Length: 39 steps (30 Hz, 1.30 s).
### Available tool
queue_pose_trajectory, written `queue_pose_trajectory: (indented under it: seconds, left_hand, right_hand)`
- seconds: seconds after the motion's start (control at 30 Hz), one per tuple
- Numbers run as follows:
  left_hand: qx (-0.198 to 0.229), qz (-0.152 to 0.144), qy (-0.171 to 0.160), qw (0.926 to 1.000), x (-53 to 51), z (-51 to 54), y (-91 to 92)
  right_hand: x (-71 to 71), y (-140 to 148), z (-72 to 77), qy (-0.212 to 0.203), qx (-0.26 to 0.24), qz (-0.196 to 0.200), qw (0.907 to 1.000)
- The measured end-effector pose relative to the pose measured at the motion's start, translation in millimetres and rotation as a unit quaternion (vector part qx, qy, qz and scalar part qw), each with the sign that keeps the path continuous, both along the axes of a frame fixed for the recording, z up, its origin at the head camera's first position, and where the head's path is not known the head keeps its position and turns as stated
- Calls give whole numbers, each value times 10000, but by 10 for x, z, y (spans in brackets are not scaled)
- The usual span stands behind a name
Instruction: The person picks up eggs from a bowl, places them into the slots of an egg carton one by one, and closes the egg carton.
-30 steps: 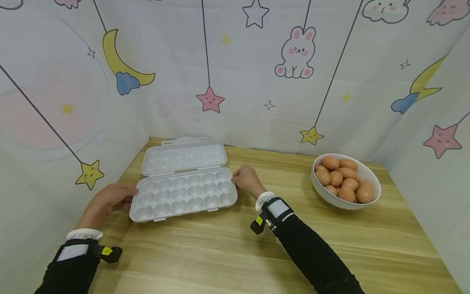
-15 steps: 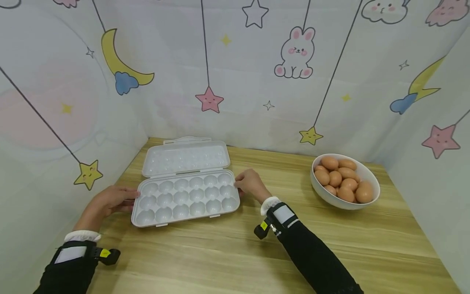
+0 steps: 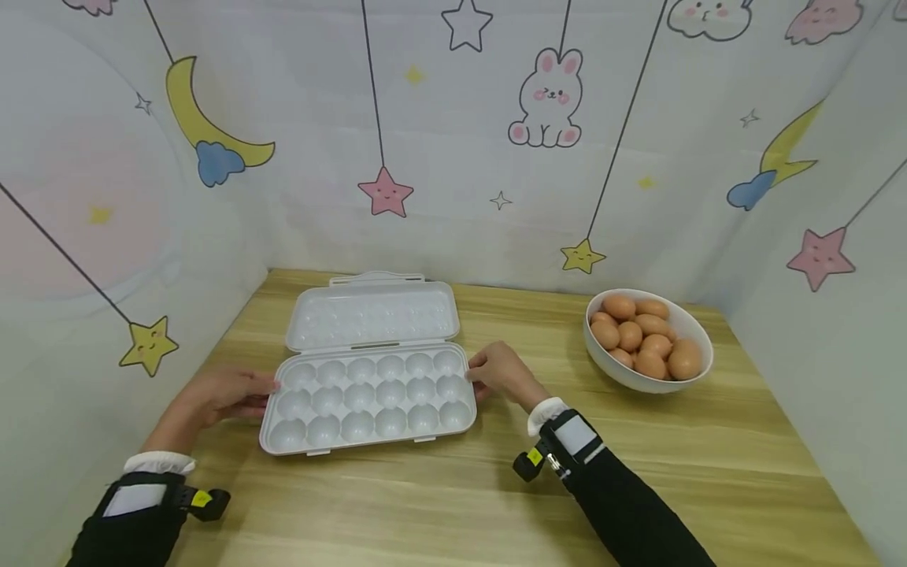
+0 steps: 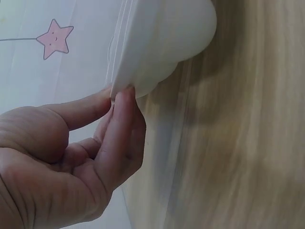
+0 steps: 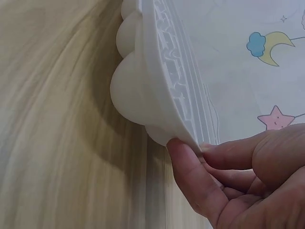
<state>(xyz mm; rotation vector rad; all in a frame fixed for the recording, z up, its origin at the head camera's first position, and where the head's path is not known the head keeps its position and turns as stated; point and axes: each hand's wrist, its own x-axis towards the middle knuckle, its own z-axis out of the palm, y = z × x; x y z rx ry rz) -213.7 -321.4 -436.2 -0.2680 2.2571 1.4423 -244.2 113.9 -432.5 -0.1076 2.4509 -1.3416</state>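
A white plastic egg box (image 3: 374,399) lies with its lid (image 3: 372,315) folded back toward the rear wall; its rows of round hollows hold nothing. My left hand (image 3: 225,394) pinches the rim at the box's left end. At the opposite end my right hand (image 3: 505,374) pinches the rim too. Thumb and index finger meet on the edge in the left wrist view, where the left hand (image 4: 81,152) shows below the box's rounded underside (image 4: 186,28). Likewise the right wrist view has the right hand (image 5: 243,176) gripping the rim beside the bulging cups (image 5: 131,88).
A white bowl (image 3: 623,373) heaped with brown eggs (image 3: 629,336) stands at the right rear of the wooden table (image 3: 425,504). Pale cloth walls (image 3: 453,228) with cartoon prints enclose the table at the back and sides.
Both hands have brought the egg box nearer to me and slightly to the right, still pinching its ends. The head view has shifted a little, moving the bowl and wall in frame.
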Motion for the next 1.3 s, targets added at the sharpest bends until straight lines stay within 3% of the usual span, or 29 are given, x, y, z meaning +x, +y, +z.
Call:
queue_pose_trajectory:
  seconds: [0.23,0.7,1.03,1.3]
  left_hand:
    - [163,-326,-183,9992,-25,15,204]
    - [344,-1109,-146,9931,-65,2,690]
    - [397,-1463,-160,9883,-97,-15,1018]
    - [263,-1761,-178,9839,-99,28,1229]
  right_hand:
    - [187,251,-31,27,-164,-100,9998]
    - [567,804,-69,-159,-535,-211,9982]
    - [757,1148,-72,-335,-814,-176,9960]
    - [876,1286,-37,-435,-646,-429,9960]
